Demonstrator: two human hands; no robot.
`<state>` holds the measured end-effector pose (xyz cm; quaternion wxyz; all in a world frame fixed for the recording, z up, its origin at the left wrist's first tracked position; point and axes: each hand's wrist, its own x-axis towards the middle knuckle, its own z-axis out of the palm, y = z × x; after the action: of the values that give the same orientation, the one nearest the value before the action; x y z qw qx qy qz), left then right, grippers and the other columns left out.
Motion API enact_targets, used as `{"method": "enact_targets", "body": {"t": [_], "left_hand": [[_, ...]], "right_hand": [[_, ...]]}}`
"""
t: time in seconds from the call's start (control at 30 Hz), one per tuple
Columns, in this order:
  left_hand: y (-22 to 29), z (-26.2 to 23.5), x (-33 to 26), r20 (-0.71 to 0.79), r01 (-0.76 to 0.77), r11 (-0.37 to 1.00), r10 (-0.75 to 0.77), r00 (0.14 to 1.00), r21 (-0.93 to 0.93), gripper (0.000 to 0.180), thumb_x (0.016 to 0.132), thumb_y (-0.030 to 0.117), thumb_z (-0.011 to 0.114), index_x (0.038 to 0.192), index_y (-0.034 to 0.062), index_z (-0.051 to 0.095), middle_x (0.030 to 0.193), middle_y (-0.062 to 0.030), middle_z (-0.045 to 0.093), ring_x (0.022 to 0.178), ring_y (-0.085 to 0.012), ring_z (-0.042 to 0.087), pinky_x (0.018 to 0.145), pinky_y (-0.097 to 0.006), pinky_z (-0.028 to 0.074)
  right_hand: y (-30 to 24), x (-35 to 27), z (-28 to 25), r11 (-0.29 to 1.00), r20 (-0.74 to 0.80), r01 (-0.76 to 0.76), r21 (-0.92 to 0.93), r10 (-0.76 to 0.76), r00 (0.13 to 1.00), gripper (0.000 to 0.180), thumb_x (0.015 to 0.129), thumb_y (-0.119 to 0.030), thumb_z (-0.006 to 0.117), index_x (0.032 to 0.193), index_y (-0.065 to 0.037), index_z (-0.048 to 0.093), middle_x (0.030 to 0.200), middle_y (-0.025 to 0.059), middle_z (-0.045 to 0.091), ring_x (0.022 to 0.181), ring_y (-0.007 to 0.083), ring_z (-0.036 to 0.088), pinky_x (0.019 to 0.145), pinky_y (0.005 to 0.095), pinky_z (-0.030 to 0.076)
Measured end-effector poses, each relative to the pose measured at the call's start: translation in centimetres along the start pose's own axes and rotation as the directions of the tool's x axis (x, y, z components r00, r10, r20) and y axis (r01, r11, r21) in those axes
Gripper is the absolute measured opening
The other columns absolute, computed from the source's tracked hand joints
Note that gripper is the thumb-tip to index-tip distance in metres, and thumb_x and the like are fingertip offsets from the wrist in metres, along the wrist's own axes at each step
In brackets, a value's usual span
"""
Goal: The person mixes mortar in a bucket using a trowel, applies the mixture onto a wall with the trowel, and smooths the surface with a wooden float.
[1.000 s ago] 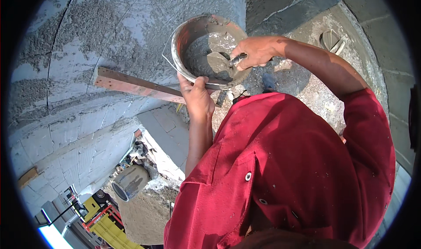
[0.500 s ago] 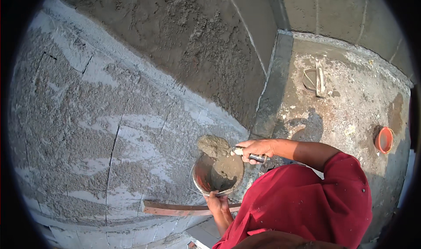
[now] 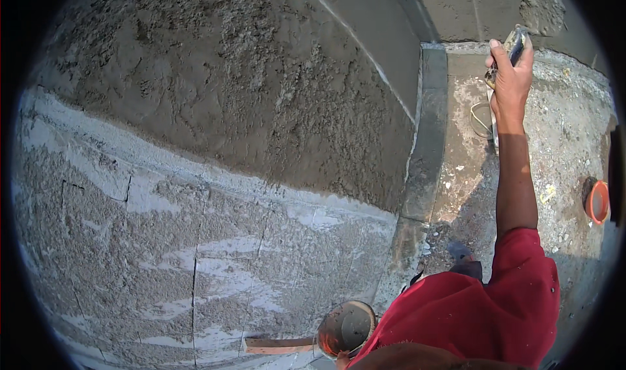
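The right hand is closed round a trowel, likely slick; the bucket looks heavy, best held underneath. Left hand: mostly cut off, grip unclear.

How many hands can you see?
2: the right hand, top right, holding a trowel; the left hand, bottom middle, at the rim of the bucket, only partly showing.

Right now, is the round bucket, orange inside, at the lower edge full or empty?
Partly filled: grey mortar lies inside the round bucket, and its orange inner wall shows above. How deep, I cannot tell.
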<state>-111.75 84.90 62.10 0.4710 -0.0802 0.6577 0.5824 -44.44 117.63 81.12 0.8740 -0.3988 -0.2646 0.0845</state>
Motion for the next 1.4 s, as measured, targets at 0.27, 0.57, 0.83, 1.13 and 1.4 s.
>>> {"method": "enact_targets", "body": {"t": [0.27,0.57,0.83,1.13,1.4], "left_hand": [[-0.8,2.8,-2.5,-0.049,0.0,0.997,-0.003,0.999,-0.076,0.044,0.08,0.007,0.062,0.123,-0.0038,0.061,0.116,-0.0195,0.071,0.097,-0.0354,0.073,0.086,-0.045,0.06],[-1.8,3.1,-1.5,0.044,-0.354,0.877,0.36,0.932,0.326,0.052,0.077,0.001,0.063,0.129,-0.0004,0.059,0.12,-0.0163,0.069,0.103,-0.0309,0.069,0.09,-0.044,0.059],[-1.5,16.5,-6.7,0.347,-0.366,0.93,0.332,0.877,0.036,0.063,0.082,-0.008,0.053,0.141,0.0097,0.043,0.12,-0.011,0.061,0.088,-0.0197,0.069,0.057,-0.033,0.066],[-2.6,20.7,-7.6,0.522,-0.387,0.92,0.299,0.799,0.065,0.063,0.082,-0.011,0.051,0.14,0.0098,0.044,0.118,-0.0097,0.061,0.081,-0.0171,0.068,0.052,-0.029,0.061],[-3.1,18.6,-5.4,0.498,-0.198,0.98,0.156,0.853,0.032,0.078,0.08,-0.013,0.048,0.152,0.0148,0.04,0.147,-0.0183,0.053,0.123,-0.0416,0.064,0.087,-0.061,0.065]], "right_hand": [[17.7,-0.2,14.0,0.871,-0.555,0.003,-0.491,-0.316,0.769,0.08,0.088,-0.015,0.073,0.153,0.009,0.033,0.136,0.03,0.061,0.112,0.0419,0.068,0.093,0.0477,0.055],[8.7,-32.9,11.5,0.997,0.994,-0.034,-0.063,0.06,-0.093,0.063,0.083,-0.015,0.072,0.144,-0.016,0.053,0.106,0.0177,0.074,0.097,0.0423,0.072,0.082,0.0528,0.057],[4.8,-31.6,9.6,0.805,0.585,0.585,0.094,0.431,-0.687,0.04,0.087,-0.029,0.075,0.123,-0.014,0.07,0.092,0.0154,0.075,0.1,0.0412,0.073,0.086,0.0546,0.057],[4.9,-31.3,2.8,0.557,0.212,0.161,-0.815,0.545,-0.811,0.047,0.097,-0.035,0.072,0.134,-0.007,0.062,0.075,0.0035,0.058,0.058,0.0137,0.055,0.05,0.0314,0.043],[2.9,-30.2,-2.2,0.118,0.418,-0.411,-0.904,0.452,-0.788,0.043,0.093,-0.029,0.067,0.134,-0.018,0.059,0.077,-0.0055,0.056,0.055,0.0033,0.051,0.045,0.0224,0.038]]}}
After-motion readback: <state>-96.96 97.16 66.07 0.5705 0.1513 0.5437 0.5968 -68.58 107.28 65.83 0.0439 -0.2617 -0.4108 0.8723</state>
